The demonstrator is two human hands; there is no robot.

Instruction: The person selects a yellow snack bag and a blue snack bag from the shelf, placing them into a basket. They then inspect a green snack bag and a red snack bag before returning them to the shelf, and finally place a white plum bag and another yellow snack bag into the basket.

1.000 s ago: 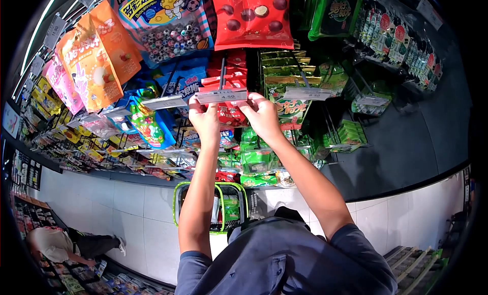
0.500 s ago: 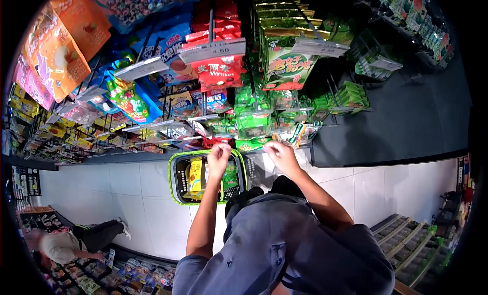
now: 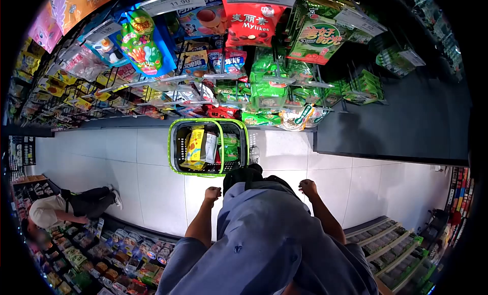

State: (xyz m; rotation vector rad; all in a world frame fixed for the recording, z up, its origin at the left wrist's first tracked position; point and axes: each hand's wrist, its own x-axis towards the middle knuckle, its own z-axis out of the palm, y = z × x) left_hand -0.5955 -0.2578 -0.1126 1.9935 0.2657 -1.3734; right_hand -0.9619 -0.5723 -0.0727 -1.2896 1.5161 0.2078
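Observation:
My left hand [image 3: 212, 194] hangs low beside my body, fingers curled in, with no object showing in it. On the other side, my right hand [image 3: 307, 188] is also loosely closed, and nothing shows between its fingers. Ahead of my left hand, apart from it, a black shopping basket with a green rim [image 3: 175, 169] stands on the floor. Inside it lie a yellow snack bag [image 3: 195, 145], a white packet [image 3: 209, 147] and green packets [image 3: 231, 148]. The basket's green handle crosses over its opening.
Hanging racks of snack bags rise in front, with a red Mylikes bag [image 3: 252, 21] and a green bag [image 3: 315, 39]. A dark shelf base [image 3: 391, 130] stands to the right. Another person [image 3: 76, 206] is at the lower left beside packed shelves [image 3: 119, 254]. Slatted shelving [image 3: 389, 244] is behind right.
Both hands have dropped from in front of the rack and drawn back to my sides. My view has tilted, so the rack and basket sit higher. The other person has shifted slightly.

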